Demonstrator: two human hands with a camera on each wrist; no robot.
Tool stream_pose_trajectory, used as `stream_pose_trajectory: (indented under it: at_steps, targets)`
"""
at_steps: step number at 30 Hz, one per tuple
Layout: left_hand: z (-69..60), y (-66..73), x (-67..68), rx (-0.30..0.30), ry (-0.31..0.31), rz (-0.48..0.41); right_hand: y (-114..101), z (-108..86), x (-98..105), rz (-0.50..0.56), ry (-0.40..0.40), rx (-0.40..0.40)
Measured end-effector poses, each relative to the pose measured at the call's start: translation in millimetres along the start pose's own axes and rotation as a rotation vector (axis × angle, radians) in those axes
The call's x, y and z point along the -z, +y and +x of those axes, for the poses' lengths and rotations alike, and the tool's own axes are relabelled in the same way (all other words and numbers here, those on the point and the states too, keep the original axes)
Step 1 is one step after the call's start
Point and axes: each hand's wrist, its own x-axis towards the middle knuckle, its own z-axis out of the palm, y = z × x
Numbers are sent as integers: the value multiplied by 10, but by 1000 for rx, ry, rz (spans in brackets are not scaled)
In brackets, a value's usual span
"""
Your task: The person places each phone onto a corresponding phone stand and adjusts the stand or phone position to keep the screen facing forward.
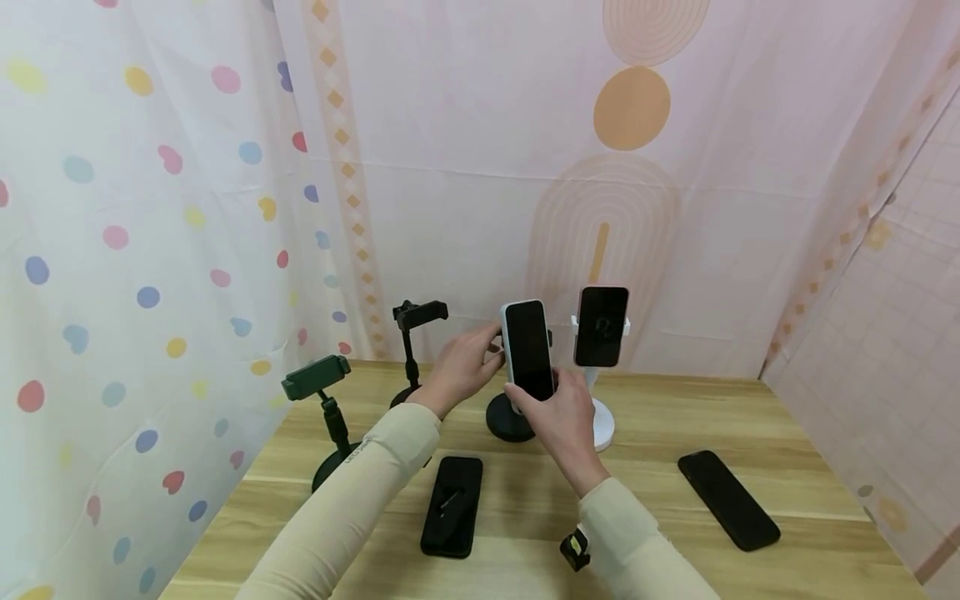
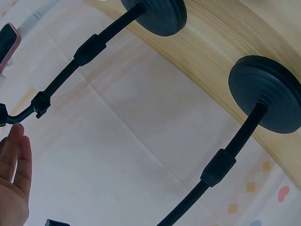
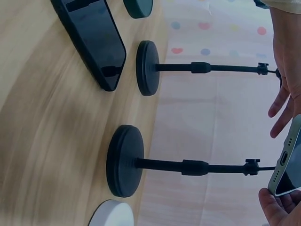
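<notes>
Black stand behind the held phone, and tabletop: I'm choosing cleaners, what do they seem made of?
Black stand: perhaps satin plastic or coated metal, given its soft sheen. Tabletop: probably smooth wood or wood-look laminate, low gloss, given its streaky grain.

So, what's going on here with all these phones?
A person grips the lower end of a pale-cased phone with the right hand, holding it up at a black stand. The left hand is by the phone's upper left side; I can't tell whether it's clamped. A white stand holds another phone, two dark phones lie on the table, and the green stand is empty.
</notes>
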Motion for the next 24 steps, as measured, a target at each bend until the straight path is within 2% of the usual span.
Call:
stream_pose_trajectory:
  at_steps: [6, 12, 17, 24]
  targets:
    - [12, 5, -2, -6, 9, 0, -10, 76, -35, -10, 6, -8]
    - [24, 17, -23, -28, 21, -1, 0, 117, -27, -3, -20, -46]
    - [44, 29, -44, -41, 14, -28, 16, 148, -4, 10, -25, -67]
    - [69, 47, -38, -25, -11, -102, 43, 194, -9, -7, -16, -58]
